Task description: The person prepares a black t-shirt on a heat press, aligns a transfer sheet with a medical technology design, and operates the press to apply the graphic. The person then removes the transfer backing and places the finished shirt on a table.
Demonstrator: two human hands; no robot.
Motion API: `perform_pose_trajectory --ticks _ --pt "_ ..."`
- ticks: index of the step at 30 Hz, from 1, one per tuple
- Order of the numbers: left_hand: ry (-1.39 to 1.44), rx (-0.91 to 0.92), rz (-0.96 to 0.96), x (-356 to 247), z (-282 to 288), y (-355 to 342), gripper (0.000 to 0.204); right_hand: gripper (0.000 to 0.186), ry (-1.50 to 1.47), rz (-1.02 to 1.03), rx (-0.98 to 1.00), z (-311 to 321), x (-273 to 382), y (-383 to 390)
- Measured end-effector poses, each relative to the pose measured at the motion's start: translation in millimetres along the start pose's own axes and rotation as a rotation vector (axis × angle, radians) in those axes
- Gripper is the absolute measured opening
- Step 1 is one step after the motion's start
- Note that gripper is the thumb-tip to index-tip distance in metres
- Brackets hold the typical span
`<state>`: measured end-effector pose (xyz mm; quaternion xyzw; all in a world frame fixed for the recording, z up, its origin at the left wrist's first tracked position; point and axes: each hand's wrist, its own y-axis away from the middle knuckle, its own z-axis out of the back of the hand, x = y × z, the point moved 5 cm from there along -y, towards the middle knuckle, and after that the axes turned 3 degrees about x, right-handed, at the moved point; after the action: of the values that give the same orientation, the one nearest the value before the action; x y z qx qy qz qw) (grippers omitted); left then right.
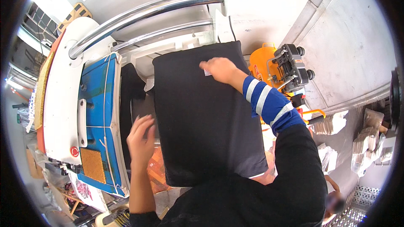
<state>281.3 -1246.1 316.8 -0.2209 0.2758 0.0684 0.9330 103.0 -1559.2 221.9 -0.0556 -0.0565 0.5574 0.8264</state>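
Observation:
A black cloth-covered board (206, 117), flat and roughly rectangular, lies right in front of me. Over its far right part my right hand (223, 69) is closed, fingers pinched together. A small white printed slip (207, 72) shows at the underside of these fingers; part of it is hidden by them. My left hand (141, 138) is raised by the board's left edge, its fingers stretched out and holding nothing. Left of the board hangs another dark cloth-covered part (129, 101), next to the blue side of a machine. A blue sleeve band with white stripes (265, 101) wraps my right forearm.
On the left stands a large white machine (63, 88) with a blue panel (99, 101) and a red button (74, 151). Chrome bars (155, 10) run along the back. An orange air compressor (263, 63) stands at the right. Another person (334, 201) is at the lower right.

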Motion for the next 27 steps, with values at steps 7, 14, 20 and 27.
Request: perform_pose_trajectory --ticks 7,14,20,27 --pt "-0.298 -0.332 0.089 -14 173 99 0.015 0.042 0.168 0.194 0.069 -4 17 11" --pt "-0.549 -0.438 0.253 7 250 190 0.019 0.045 0.111 -0.086 0.248 -3 33 -11" --pt "-0.655 -0.510 0.373 53 299 235 0.025 0.027 -0.247 -1.250 -0.840 16 -113 98" --pt "-0.718 -0.284 0.335 125 292 207 0.044 0.034 -0.688 -1.208 -0.519 -20 -67 324"
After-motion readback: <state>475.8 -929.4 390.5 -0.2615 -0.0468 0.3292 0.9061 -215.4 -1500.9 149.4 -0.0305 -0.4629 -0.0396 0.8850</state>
